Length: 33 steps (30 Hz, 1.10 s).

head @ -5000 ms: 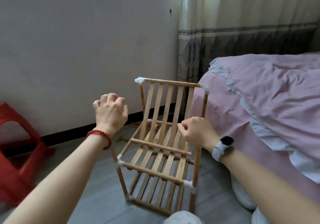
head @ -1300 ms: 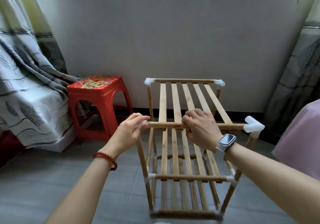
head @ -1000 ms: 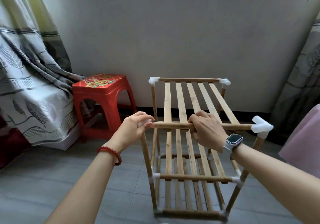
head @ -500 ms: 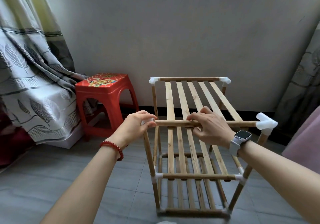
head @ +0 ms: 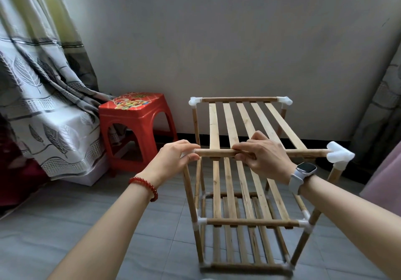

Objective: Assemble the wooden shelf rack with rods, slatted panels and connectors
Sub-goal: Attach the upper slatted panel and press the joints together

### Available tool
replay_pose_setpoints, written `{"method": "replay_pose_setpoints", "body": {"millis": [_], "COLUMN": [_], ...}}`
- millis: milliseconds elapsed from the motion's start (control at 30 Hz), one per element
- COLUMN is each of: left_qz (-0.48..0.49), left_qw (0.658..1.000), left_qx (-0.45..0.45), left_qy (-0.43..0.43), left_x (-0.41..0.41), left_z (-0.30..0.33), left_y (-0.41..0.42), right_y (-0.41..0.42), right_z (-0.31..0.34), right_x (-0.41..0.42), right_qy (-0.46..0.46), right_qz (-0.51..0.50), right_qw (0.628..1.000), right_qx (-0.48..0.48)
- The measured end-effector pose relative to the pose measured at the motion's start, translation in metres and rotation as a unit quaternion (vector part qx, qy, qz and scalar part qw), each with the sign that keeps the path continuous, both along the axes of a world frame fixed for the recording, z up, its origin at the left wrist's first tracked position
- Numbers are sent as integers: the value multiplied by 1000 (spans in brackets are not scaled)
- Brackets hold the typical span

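Note:
The wooden shelf rack stands upright on the grey tiled floor, with three slatted tiers joined by white plastic connectors. My left hand grips the near left top corner, covering the connector there. My right hand holds the top tier's front rod near its middle, fingers curled over it. A white corner connector caps the near right top corner. The top slatted panel runs back to two more white connectors at the far corners.
A red plastic stool stands left of the rack against the wall. A patterned curtain hangs at the far left. A pink bedspread edge shows at the right. Grey floor tiles lie open at the front left.
Five seconds ago the rack lay tipped by the bed; now it stands upright near the stool. Over the last second both hands have kept their hold on the top front rod and corner.

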State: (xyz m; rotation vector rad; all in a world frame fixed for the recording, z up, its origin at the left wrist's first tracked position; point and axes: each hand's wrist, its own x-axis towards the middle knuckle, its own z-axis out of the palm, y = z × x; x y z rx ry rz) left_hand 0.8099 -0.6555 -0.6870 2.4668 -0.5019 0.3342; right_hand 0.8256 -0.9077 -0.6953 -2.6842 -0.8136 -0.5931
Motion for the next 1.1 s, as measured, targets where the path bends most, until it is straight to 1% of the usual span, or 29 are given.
{"method": "replay_pose_setpoints", "body": {"millis": [167, 267, 400, 433, 467, 500, 533, 567, 600, 633, 667, 733, 800, 900, 967, 1033, 1100], "left_qz": [14, 23, 12, 2, -9, -18, -13, 5, 20, 30, 38, 50, 58, 47, 76, 116, 128], "left_qw": [999, 997, 996, 998, 999, 996, 980, 946, 903, 866, 853, 863, 867, 864, 866, 875, 882], "left_qx": [1, 23, 47, 35, -4, -83, -191, -307, -403, -463, -479, -462, -457, -454, -458, -446, -437], "left_qy": [-40, -74, -71, -60, -37, 4, 52, 103, 151, 188, 204, 196, 191, 210, 187, 148, 124], "left_x": [-1, -2, -3, -4, -5, -7, -9, -8, -5, -1, 3, 9, 12, 11, 12, 13, 13], "left_z": [-5, -8, -13, -15, -18, -21, -21, -22, -21, -19, -19, -20, -24, -30, -35, -38, -39], "left_y": [-5, -11, -12, -10, -8, -8, -9, -12, -16, -20, -25, -35, -40, -41, -41, -42, -46], "right_y": [-3, -4, -6, -7, -8, -10, -13, -15, -16, -16, -14, -7, 1, 13, 20, 25, 25], "right_z": [0, 2, 2, 1, 1, 0, 0, 0, 2, 4, 5, 6, 8, 9, 7, 4, 2], "right_x": [1, 2, 1, 0, -2, -3, -4, -5, -7, -8, -9, -10, -7, 3, 7, 6, 4], "right_qy": [4, 11, 8, 6, 4, 2, -5, -15, -28, -41, -55, -84, -91, -44, -27, -20, -32], "right_qz": [9, 11, 1, 1, 0, -3, -6, -10, -13, -14, -13, -1, 25, 72, 91, 90, 90], "right_qw": [1000, 1000, 999, 999, 999, 999, 998, 997, 995, 993, 990, 987, 987, 986, 985, 990, 992], "right_qx": [-18, -21, -37, -39, -43, -54, -67, -79, -92, -109, -127, -139, -130, -146, -142, -110, -77]}}
